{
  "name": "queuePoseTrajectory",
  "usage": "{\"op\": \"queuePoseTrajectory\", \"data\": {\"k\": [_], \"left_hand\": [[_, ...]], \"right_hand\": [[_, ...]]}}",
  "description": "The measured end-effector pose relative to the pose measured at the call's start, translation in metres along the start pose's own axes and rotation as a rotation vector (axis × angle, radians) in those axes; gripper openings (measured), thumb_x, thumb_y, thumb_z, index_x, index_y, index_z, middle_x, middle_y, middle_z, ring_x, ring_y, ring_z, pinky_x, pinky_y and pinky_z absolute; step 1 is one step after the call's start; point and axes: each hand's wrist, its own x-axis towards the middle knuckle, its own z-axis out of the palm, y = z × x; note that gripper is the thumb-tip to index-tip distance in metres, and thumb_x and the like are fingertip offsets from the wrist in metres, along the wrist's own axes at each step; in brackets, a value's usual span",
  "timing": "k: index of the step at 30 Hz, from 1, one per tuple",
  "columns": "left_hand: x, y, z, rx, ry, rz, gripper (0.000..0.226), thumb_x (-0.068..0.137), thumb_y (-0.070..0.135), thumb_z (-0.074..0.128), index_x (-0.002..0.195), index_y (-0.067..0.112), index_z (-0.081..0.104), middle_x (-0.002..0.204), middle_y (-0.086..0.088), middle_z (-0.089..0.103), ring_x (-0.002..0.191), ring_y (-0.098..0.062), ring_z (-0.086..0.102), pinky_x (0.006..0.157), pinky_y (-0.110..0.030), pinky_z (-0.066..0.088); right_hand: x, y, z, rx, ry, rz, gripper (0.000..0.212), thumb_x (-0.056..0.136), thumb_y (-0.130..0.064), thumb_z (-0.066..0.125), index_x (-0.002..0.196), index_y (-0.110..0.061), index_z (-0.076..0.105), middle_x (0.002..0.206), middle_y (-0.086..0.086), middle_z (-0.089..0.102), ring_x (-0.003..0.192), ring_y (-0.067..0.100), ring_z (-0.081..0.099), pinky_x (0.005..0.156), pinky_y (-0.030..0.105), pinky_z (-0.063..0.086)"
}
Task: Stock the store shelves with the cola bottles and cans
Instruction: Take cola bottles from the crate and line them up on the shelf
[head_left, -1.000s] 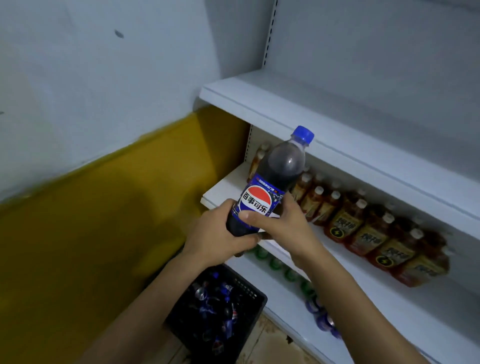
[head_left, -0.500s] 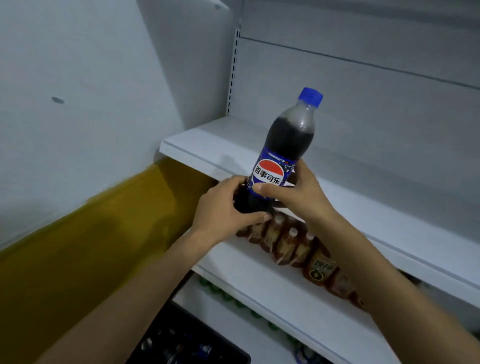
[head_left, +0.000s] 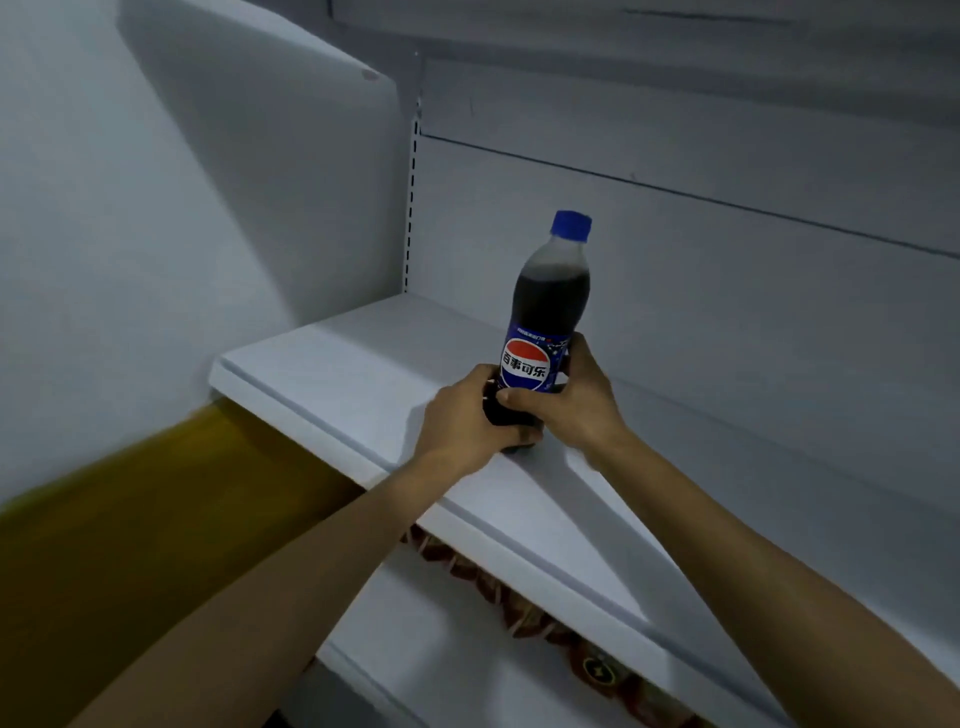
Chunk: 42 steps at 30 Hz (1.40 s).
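Observation:
A cola bottle (head_left: 549, 306) with a blue cap and a blue label stands upright on the white shelf (head_left: 332, 364), near its front edge. My left hand (head_left: 460, 421) grips the bottle's lower part from the left. My right hand (head_left: 576, 400) grips it from the right, thumb across the front under the label. The bottle's base is hidden behind my fingers.
The shelf runs left to a white wall and back to a grey panel with a slotted upright (head_left: 411, 197). Under it, brown tea bottles (head_left: 519, 613) line the lower shelf. A yellow wall band (head_left: 156, 519) lies at the lower left.
Both hands lifted the bottle from in front of the lower tea shelf up and onto the upper shelf. The view tilted up, so the black crate dropped out of sight.

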Motion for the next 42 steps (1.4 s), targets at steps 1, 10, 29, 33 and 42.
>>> {"op": "queuePoseTrajectory", "data": {"k": [1, 10, 29, 33, 42], "left_hand": [[0.008, 0.001, 0.005, 0.005, -0.005, -0.001, 0.075, 0.064, 0.038, 0.085, 0.128, 0.020, 0.049, 0.119, 0.000, 0.065, 0.093, -0.012, 0.060, 0.077, -0.022, 0.050], [0.080, 0.009, 0.045, 0.172, -0.007, -0.120, 0.075, 0.070, 0.040, 0.079, 0.133, 0.022, 0.041, 0.120, -0.003, 0.062, 0.104, -0.024, 0.061, 0.086, -0.033, 0.050], [0.114, 0.011, 0.083, -0.061, -0.073, -0.086, 0.082, 0.076, 0.021, 0.078, 0.143, 0.019, 0.030, 0.136, -0.004, 0.051, 0.119, -0.019, 0.051, 0.088, -0.019, 0.037], [0.124, 0.014, 0.078, 0.014, -0.104, -0.111, 0.090, 0.082, 0.023, 0.073, 0.150, 0.014, 0.014, 0.146, -0.011, 0.041, 0.129, -0.025, 0.045, 0.098, -0.025, 0.036], [0.086, 0.009, 0.019, 0.151, -0.250, 0.048, 0.083, 0.082, 0.035, 0.072, 0.149, 0.024, 0.024, 0.147, -0.002, 0.041, 0.127, -0.018, 0.045, 0.104, -0.029, 0.038]], "right_hand": [[0.010, 0.007, -0.002, 0.004, -0.005, 0.002, 0.084, 0.066, -0.019, 0.086, 0.135, -0.020, 0.039, 0.119, -0.004, 0.058, 0.104, 0.016, 0.059, 0.092, 0.035, 0.052], [0.091, 0.042, -0.019, 0.038, -0.018, 0.025, 0.080, 0.066, -0.009, 0.085, 0.133, -0.015, 0.041, 0.111, -0.004, 0.058, 0.101, 0.018, 0.059, 0.088, 0.034, 0.051], [0.151, 0.074, -0.019, 0.059, 0.248, 0.037, 0.080, 0.065, -0.006, 0.086, 0.132, -0.007, 0.043, 0.125, 0.014, 0.059, 0.110, 0.029, 0.060, 0.093, 0.042, 0.052], [0.154, 0.079, -0.016, 0.017, 0.271, 0.012, 0.081, 0.061, -0.011, 0.089, 0.129, -0.009, 0.045, 0.120, 0.011, 0.061, 0.104, 0.027, 0.062, 0.082, 0.033, 0.052], [0.096, 0.071, 0.004, 0.151, 0.492, 0.176, 0.069, 0.074, -0.037, 0.081, 0.125, -0.009, 0.043, 0.109, 0.012, 0.059, 0.095, 0.026, 0.062, 0.081, 0.037, 0.054]]}}
